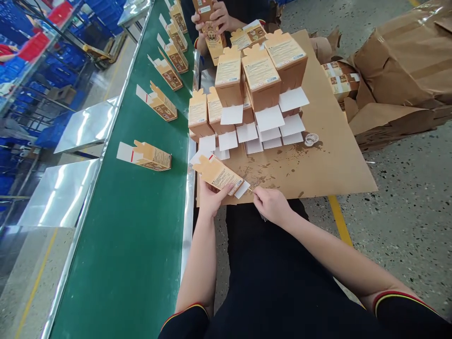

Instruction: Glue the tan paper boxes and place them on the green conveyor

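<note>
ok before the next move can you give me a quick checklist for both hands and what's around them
1. Left hand gripping the printed carton: ok
2. Right hand holding the thin stick: ok
3. White end flap by the stick folded shut: not ok, sticks out
4. Stick's tip touching that flap: cannot tell
5. Clear round dish on the brown sheet: ok

- Grey speckled floor carries a yellow line.
- Shiny metal tables catch streaks of light.
- Blurred blue stacks, probably crates, stand beyond.
</note>
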Available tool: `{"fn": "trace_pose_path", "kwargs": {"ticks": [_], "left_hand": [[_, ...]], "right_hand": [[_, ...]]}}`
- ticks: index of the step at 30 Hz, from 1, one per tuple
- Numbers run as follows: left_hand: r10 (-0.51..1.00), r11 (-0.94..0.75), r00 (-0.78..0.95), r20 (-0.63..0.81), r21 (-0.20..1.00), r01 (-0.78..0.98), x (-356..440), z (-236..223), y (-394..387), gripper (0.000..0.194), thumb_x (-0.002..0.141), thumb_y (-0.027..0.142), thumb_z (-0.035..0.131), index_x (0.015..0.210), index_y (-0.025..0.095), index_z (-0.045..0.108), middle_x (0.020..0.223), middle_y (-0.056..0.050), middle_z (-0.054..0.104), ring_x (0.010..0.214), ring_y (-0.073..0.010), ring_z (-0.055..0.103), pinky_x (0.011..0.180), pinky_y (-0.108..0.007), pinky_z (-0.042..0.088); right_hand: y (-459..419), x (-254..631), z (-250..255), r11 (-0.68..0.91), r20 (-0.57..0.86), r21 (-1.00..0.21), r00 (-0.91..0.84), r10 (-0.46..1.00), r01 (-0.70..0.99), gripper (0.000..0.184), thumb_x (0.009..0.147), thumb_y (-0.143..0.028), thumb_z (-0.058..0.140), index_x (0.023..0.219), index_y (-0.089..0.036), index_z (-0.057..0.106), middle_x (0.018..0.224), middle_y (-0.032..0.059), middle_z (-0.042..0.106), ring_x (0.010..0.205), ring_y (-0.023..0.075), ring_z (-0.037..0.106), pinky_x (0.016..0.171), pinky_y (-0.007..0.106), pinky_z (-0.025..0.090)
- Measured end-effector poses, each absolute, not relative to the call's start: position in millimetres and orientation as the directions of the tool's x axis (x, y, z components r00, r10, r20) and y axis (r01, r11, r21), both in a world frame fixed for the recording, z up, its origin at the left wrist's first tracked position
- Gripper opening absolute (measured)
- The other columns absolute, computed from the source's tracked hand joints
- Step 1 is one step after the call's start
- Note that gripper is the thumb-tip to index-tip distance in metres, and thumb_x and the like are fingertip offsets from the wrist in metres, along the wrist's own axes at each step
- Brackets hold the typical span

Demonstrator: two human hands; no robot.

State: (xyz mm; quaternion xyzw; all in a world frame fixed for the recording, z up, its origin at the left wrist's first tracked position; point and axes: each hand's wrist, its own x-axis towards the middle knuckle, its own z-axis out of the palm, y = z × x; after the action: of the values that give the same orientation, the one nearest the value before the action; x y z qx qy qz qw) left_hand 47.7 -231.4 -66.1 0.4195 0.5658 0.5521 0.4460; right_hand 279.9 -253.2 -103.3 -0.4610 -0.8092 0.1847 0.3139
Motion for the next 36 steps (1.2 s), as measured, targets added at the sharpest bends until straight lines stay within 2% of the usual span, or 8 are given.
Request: {"fn": "trace_pose_path", "kwargs": {"ticks": [4,9,15,19,27,31,33,36], "left_hand": [[0.965,0.04,-0.258,-0.034,0.999,0.019,50,-64,-233,0.088,0.061,0.05,0.113,0.129,0.025,0.063,0.129,-0.013,0.081,0.12,-0.0341,0.083,0.108,-0.053,0.067],[0.965,0.002,-0.261,0.028,0.994,0.113,59,-69,-241,0.088,0.064,0.052,0.111,0.13,0.023,0.059,0.128,-0.016,0.077,0.122,-0.0361,0.081,0.108,-0.056,0.065],[0.921,-0.037,-0.35,0.169,0.935,0.353,73,-86,-258,0.085,0.067,0.046,0.108,0.129,0.027,0.053,0.127,-0.011,0.073,0.119,-0.0334,0.078,0.103,-0.05,0.066],[0.914,-0.039,-0.351,0.202,0.906,0.421,75,-97,-260,0.081,0.069,0.044,0.104,0.128,0.028,0.051,0.125,-0.01,0.074,0.115,-0.0327,0.079,0.094,-0.046,0.068],[0.923,-0.02,-0.335,0.189,0.894,0.448,79,-87,-254,0.077,0.07,0.039,0.103,0.126,0.028,0.051,0.123,-0.011,0.076,0.117,-0.0339,0.08,0.097,-0.047,0.068],[0.923,-0.016,-0.337,0.184,0.895,0.446,87,-90,-251,0.077,0.068,0.038,0.102,0.126,0.028,0.052,0.124,-0.012,0.075,0.118,-0.0355,0.08,0.097,-0.048,0.068],[0.904,-0.026,-0.375,0.205,0.902,0.431,78,-91,-250,0.08,0.066,0.039,0.104,0.126,0.029,0.051,0.125,-0.011,0.073,0.118,-0.0355,0.079,0.099,-0.05,0.068],[0.81,-0.014,-0.539,0.231,0.927,0.375,33,-85,-250,0.087,0.065,0.044,0.105,0.125,0.031,0.044,0.128,-0.009,0.07,0.119,-0.033,0.078,0.106,-0.055,0.067]], "right_hand": [[-255,277,-107,0.547,0.351,-0.573,-0.42,0.837,0.61,0.029,0.104,-0.011,0.052,0.079,-0.023,0.049,0.062,-0.0017,0.052,0.055,0.0138,0.043,0.059,0.03,0.027],[-280,292,-94,0.596,0.443,-0.645,-0.401,0.802,0.478,0.029,0.109,-0.013,0.051,0.082,-0.023,0.053,0.063,-0.0045,0.051,0.055,0.0119,0.046,0.06,0.027,0.036],[-305,330,-81,0.496,0.415,-0.761,-0.275,0.868,0.418,0.025,0.109,-0.014,0.057,0.086,-0.024,0.062,0.062,-0.0072,0.049,0.052,0.0096,0.044,0.056,0.025,0.039],[-317,341,-78,0.404,0.331,-0.803,-0.236,0.914,0.438,0.026,0.109,-0.018,0.058,0.085,-0.024,0.064,0.061,-0.007,0.048,0.05,0.0094,0.043,0.054,0.025,0.039],[-324,325,-86,0.353,0.269,-0.878,-0.278,0.922,0.324,0.027,0.107,-0.019,0.057,0.081,-0.024,0.059,0.062,-0.0076,0.043,0.051,0.0087,0.041,0.052,0.023,0.038],[-321,324,-87,0.325,0.239,-0.896,-0.288,0.927,0.301,0.027,0.108,-0.023,0.058,0.081,-0.024,0.061,0.06,-0.0072,0.046,0.05,0.009,0.042,0.052,0.023,0.038],[-320,329,-86,0.324,0.244,-0.893,-0.268,0.932,0.313,0.026,0.108,-0.024,0.06,0.082,-0.024,0.065,0.059,-0.007,0.048,0.049,0.0092,0.044,0.052,0.023,0.04],[-319,344,-85,0.313,0.258,-0.885,-0.196,0.946,0.346,0.026,0.108,-0.028,0.061,0.085,-0.023,0.072,0.058,-0.0058,0.053,0.047,0.0094,0.047,0.05,0.023,0.04]]}}
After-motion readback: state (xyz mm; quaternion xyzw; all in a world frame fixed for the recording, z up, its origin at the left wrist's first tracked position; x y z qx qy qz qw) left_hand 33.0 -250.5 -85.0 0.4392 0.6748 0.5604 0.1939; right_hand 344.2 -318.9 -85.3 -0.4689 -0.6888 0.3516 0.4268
